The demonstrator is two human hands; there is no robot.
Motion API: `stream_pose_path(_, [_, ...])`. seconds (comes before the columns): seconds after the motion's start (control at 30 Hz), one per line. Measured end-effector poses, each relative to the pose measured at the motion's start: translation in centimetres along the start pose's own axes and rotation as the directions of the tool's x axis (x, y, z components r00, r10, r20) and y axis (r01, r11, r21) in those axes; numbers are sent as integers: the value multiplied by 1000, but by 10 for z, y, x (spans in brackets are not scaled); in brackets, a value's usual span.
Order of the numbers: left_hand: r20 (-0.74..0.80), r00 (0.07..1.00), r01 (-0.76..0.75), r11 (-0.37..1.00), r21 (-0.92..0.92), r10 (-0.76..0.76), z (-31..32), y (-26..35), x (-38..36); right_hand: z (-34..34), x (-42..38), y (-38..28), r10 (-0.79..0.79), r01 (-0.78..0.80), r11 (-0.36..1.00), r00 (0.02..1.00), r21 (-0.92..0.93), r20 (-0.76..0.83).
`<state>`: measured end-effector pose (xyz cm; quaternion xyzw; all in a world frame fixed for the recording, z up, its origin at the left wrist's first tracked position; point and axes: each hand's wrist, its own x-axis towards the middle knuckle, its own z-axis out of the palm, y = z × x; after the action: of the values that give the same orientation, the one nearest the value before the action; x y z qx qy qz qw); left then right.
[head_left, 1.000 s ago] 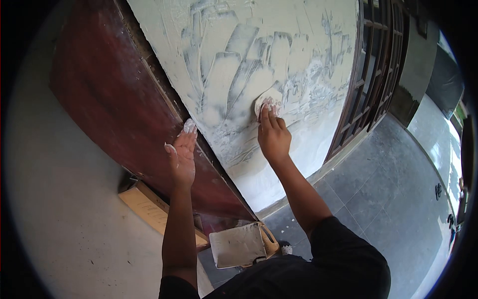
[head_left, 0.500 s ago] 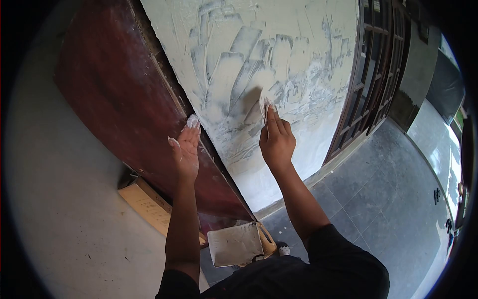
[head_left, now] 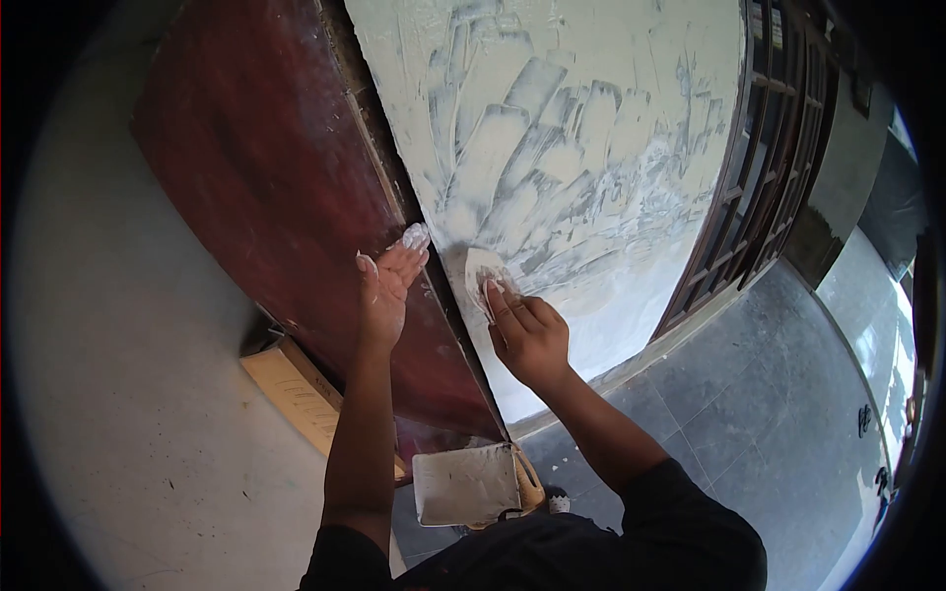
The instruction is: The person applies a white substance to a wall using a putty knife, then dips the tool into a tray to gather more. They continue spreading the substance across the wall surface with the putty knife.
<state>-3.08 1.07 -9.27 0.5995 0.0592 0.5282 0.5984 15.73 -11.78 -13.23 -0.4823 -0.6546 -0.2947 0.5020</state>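
My right hand [head_left: 532, 340] grips a flat putty scraper [head_left: 480, 268] smeared with white paste. Its blade lies against the patchy white wall [head_left: 591, 148], low and near the wall's left edge. Grey streaks and broad strokes of paste cover the wall above and to the right of the blade. My left hand [head_left: 386, 291] is raised in front of the dark red door panel [head_left: 266, 148], palm up and fingers stretched out. White paste coats its fingertips and thumb tip, and it holds no tool.
A paste-stained rectangular tray [head_left: 466, 488] sits low in front of my body. Beside the red panel, a cardboard box [head_left: 296, 389] lies on its side. A dark-framed window [head_left: 754, 167] borders the wall on the right, above grey floor tiles [head_left: 729, 394].
My right hand has brought the scraper down and left across the wall, toward its left edge. The left hand stays open by the panel. The view has shifted slightly.
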Motion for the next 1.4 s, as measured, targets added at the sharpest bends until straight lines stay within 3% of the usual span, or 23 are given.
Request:
stream_pose_path(0.07, [6,1000,-29,999,-25,29,1,4,0,-7,44,6,-125,112,989,982,-97,-139])
stream_pose_path(0.13, [-113,990,-79,996,36,82,-1,7,-5,-4,77,12,-242,219,960,963,-177,-118])
stream_pose_path(0.17, [-118,990,-76,996,36,79,-4,8,-9,7,85,15,-309,289,937,947,-194,-84])
stream_pose_path(0.23, [-243,946,-212,977,34,214,-11,10,-14,30,79,24,-380,362,908,924,-210,-51])
stream_pose_path(0.3, [-300,924,-241,970,26,238,-12,10,-22,57,47,35,-506,521,796,852,-307,134])
stream_pose_path(0.4, [-389,896,-231,973,8,215,-9,4,-28,58,18,38,-526,552,770,833,-319,171])
stream_pose_path(0.53, [-429,891,-175,984,-28,146,5,-10,-41,38,-16,29,-489,544,794,837,-271,247])
stream_pose_path(0.63, [-402,909,-138,990,-36,112,12,-21,-49,2,-18,27,-439,461,887,843,4,312])
stream_pose_path(0.67, [-402,908,-145,989,-37,119,12,-25,-48,-7,-8,29,-445,467,884,840,2,309])
stream_pose_path(0.77, [-391,916,-100,995,-11,88,15,-30,-44,-27,40,38,-359,373,905,928,-205,100])
stream_pose_path(0.87, [-300,950,-95,995,-20,85,27,-33,-36,-7,65,54,-327,314,906,945,-284,1])
stream_pose_path(1.0, [-310,949,-55,998,-6,51,28,-44,-36,52,1,65,-435,488,818,871,-303,228])
stream_pose_path(1.2, [-343,937,-86,995,-54,63,27,-52,-39,14,-42,51,-384,423,901,880,-93,280])
stream_pose_path(1.3, [-334,940,-94,995,-45,74,31,-50,-37,-14,-16,56,-259,273,955,958,-114,120])
stream_pose_path(1.4, [-331,940,-99,994,-45,79,27,-54,-38,-17,31,85,-162,119,943,980,-311,-114])
